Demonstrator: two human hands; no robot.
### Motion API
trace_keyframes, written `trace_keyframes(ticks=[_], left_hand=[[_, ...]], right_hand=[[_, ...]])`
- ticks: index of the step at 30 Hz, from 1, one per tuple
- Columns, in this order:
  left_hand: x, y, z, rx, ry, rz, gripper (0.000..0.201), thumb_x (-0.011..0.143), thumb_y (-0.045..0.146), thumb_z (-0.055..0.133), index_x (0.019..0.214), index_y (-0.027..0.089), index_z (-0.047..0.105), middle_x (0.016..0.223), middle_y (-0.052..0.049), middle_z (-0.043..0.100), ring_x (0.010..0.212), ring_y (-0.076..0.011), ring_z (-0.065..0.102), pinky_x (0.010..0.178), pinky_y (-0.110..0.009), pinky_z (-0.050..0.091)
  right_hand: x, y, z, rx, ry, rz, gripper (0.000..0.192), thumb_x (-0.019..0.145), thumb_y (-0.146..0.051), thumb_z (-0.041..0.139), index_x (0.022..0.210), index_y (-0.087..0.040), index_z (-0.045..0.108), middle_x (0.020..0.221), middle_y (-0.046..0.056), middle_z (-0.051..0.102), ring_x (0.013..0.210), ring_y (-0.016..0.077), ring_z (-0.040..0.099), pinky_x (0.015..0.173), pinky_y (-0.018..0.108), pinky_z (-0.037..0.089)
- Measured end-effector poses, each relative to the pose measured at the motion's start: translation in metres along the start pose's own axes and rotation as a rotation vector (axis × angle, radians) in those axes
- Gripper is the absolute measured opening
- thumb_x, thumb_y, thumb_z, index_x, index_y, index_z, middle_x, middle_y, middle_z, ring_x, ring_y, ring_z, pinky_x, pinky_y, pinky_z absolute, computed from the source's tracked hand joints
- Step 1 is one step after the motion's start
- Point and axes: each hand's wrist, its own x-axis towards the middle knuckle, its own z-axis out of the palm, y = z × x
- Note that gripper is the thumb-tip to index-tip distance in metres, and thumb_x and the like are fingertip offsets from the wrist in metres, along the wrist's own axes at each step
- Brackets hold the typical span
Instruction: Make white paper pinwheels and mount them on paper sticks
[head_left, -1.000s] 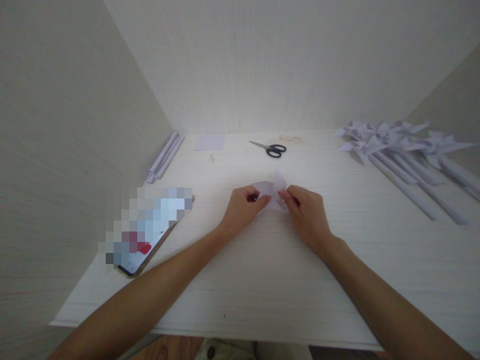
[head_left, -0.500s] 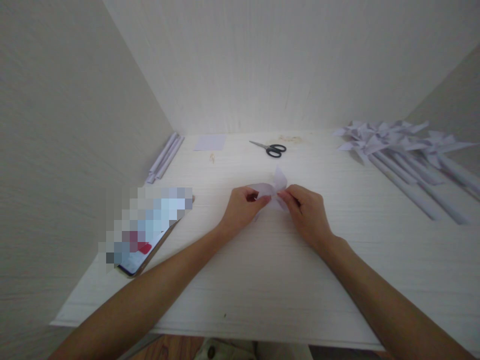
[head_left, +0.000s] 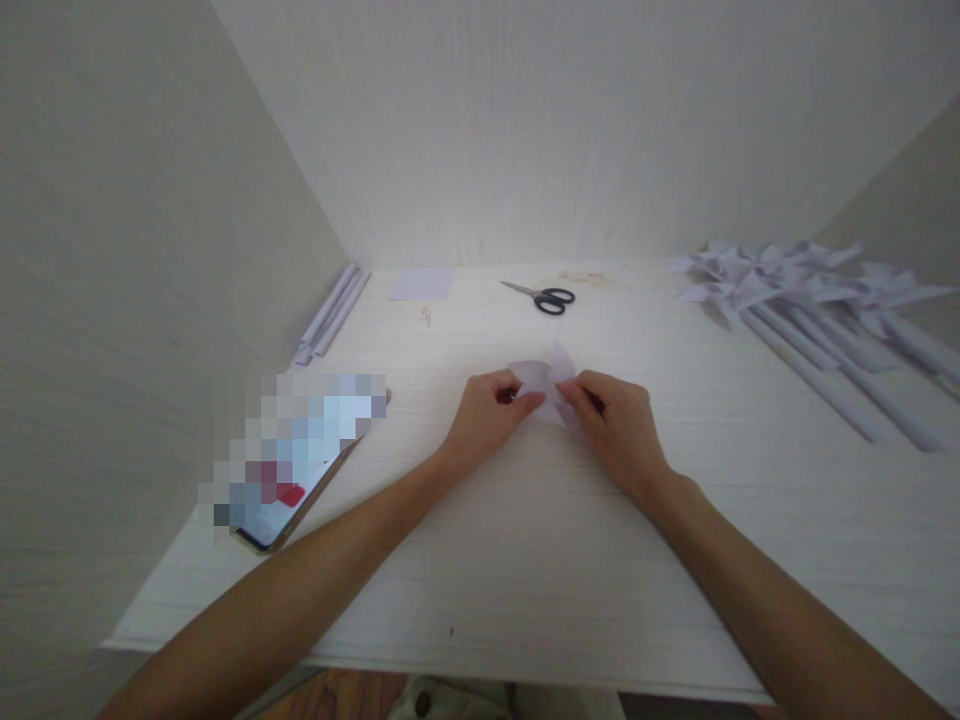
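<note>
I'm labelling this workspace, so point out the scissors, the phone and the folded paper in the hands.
Scissors (head_left: 537, 294): head view, near the pivot.
Phone (head_left: 319, 452): head view, around the middle of its screen.
Folded paper (head_left: 537, 376): head view, on its curved upper part.

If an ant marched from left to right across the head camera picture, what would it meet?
Paper tubes → flat sheet of paper → left hand → folded paper → right hand → paper pinwheels.
</note>
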Motion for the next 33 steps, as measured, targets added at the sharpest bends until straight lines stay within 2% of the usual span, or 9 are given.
trace_keyframes(ticks=[6,15,21,26,33], left_hand=[[-0.0009,0.0011,-0.0003,0.013,0.002,0.025,0.018,0.065,0.030,0.054,0.061,0.014,0.059,0.055,0.002,0.052,0.054,-0.0092,0.047,0.051,-0.021,0.037],[0.0005,0.0000,-0.0006,0.065,0.001,0.055,0.018,0.065,0.031,0.055,0.060,0.014,0.058,0.055,0.002,0.051,0.054,-0.0090,0.046,0.052,-0.021,0.037],[0.0017,-0.0020,0.0004,0.087,0.015,0.047,0.020,0.065,0.033,0.055,0.061,0.014,0.058,0.056,0.002,0.051,0.055,-0.0095,0.046,0.053,-0.022,0.038],[0.0017,-0.0015,0.0007,0.064,0.015,0.042,0.019,0.065,0.032,0.055,0.061,0.013,0.057,0.056,0.002,0.051,0.056,-0.0098,0.047,0.053,-0.022,0.038],[0.0000,0.0001,0.0011,-0.083,0.013,0.002,0.015,0.067,0.025,0.052,0.065,0.012,0.059,0.061,0.001,0.054,0.059,-0.0102,0.050,0.059,-0.023,0.040]], right_hand=[[-0.0001,-0.0004,0.0016,0.023,0.025,0.049,0.031,0.080,-0.029,0.044,0.051,-0.016,0.044,0.047,-0.002,0.047,0.043,0.0081,0.038,0.044,0.022,0.025],[-0.0010,-0.0026,0.0032,0.138,0.044,0.159,0.029,0.077,-0.031,0.047,0.054,-0.015,0.055,0.048,-0.001,0.053,0.044,0.0096,0.046,0.045,0.022,0.030],[-0.0018,-0.0068,0.0045,0.201,0.063,0.239,0.032,0.078,-0.030,0.046,0.050,-0.015,0.053,0.045,-0.001,0.052,0.044,0.0096,0.045,0.045,0.021,0.030],[-0.0019,-0.0051,0.0043,0.180,0.057,0.216,0.033,0.078,-0.032,0.045,0.051,-0.015,0.052,0.046,-0.002,0.051,0.045,0.0093,0.044,0.045,0.021,0.029],[0.0008,-0.0011,0.0044,0.103,0.048,0.166,0.031,0.080,-0.032,0.043,0.054,-0.016,0.051,0.047,-0.001,0.051,0.045,0.0094,0.043,0.046,0.021,0.029]])
